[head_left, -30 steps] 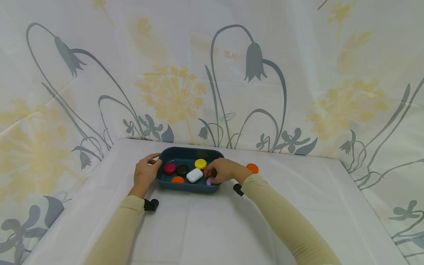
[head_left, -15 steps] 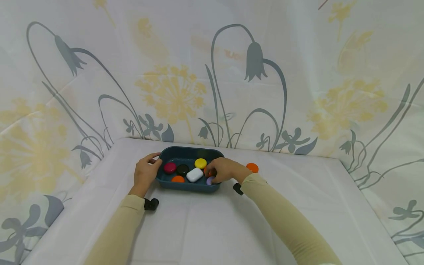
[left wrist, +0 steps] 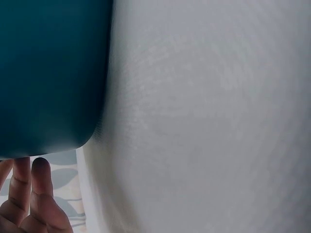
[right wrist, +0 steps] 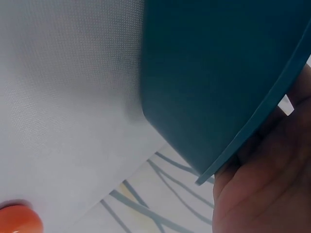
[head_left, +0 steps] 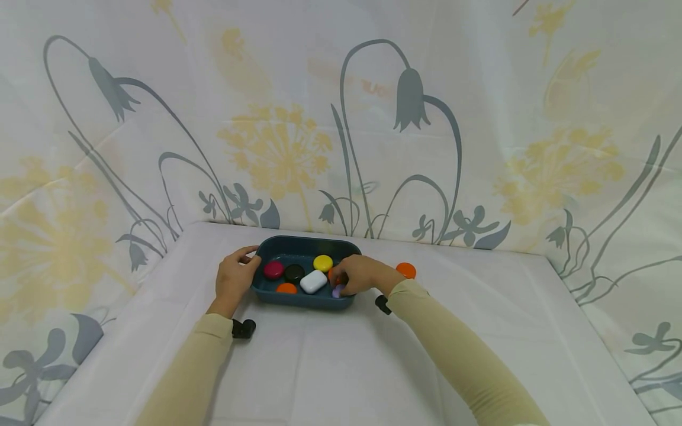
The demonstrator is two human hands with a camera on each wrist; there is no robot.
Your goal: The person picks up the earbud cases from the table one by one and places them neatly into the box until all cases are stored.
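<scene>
A dark teal tray (head_left: 301, 300) on the white-covered table holds several smooth rounded pieces: crimson (head_left: 273, 270), black (head_left: 294, 273), yellow (head_left: 322, 263), white (head_left: 313, 282) and orange (head_left: 287, 289). My left hand (head_left: 234, 276) grips the tray's left end, thumb at the rim; its fingers (left wrist: 43, 182) show against the outer wall in the left wrist view. Over the right end reaches my right hand (head_left: 362, 274), fingers curled at another orange piece (head_left: 331, 276), largely hidden. Its thumb overlaps a purple piece (head_left: 338, 291). In the right wrist view, that palm (right wrist: 265, 194) crosses the rim.
Behind the right wrist, outside the tray, lies one more orange piece (head_left: 406, 270). A flower-printed cloth (head_left: 298, 118) hangs behind the table's far edge. Black wrist cameras (head_left: 243, 329) sit below both wrists, close to the white table cover (head_left: 319, 367).
Both hands and the tray keep their places. The right hand's fingers and thumb shift only slightly around the orange and purple pieces.
</scene>
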